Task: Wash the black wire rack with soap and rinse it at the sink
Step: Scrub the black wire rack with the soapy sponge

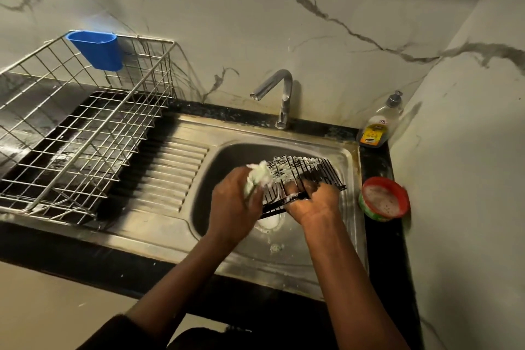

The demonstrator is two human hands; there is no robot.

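Observation:
The black wire rack (305, 172) is held tilted over the steel sink basin (224, 156), its bars streaked with white suds. My right hand (311, 200) grips the rack's near edge. My left hand (235, 202) is closed on a foamy pale sponge (258, 176), which presses against the rack's left side. The chrome tap (279, 94) stands behind the basin, and no water is visible running from it.
A red-rimmed tub of soapy paste (383, 199) sits on the black counter to the right, with a dish-soap pump bottle (377, 125) in the corner behind it. A steel wire dish basket (85, 133) with a blue cup holder (98, 50) stands to the left, beside the ribbed drainboard (167, 176).

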